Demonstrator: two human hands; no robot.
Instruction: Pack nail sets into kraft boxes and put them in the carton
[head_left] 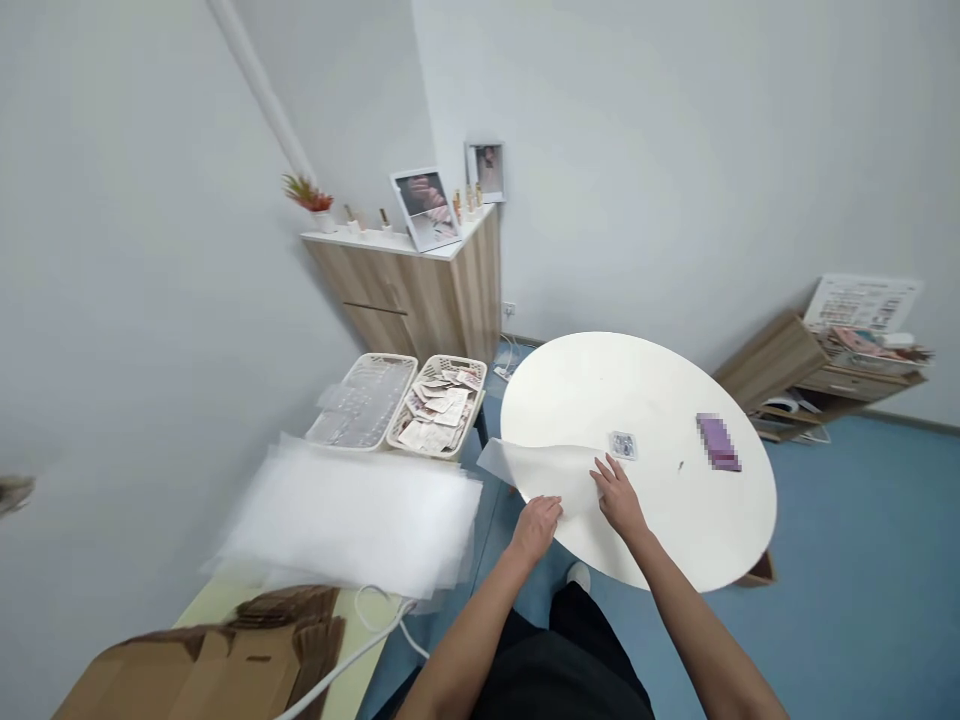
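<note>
Left hand (536,530) palm down at near edge of translucent plastic sheet (547,475), fingers curled over, grip unclear; right hand (619,497) fingers spread open, tips on sheet. Sheet overhangs round white table (585,390).

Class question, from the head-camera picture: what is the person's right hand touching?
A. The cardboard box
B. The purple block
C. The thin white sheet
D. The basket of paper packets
C. The right hand rests on the thin white sheet, which lies over the edge of the round white table, and the left hand is on it too.
</note>
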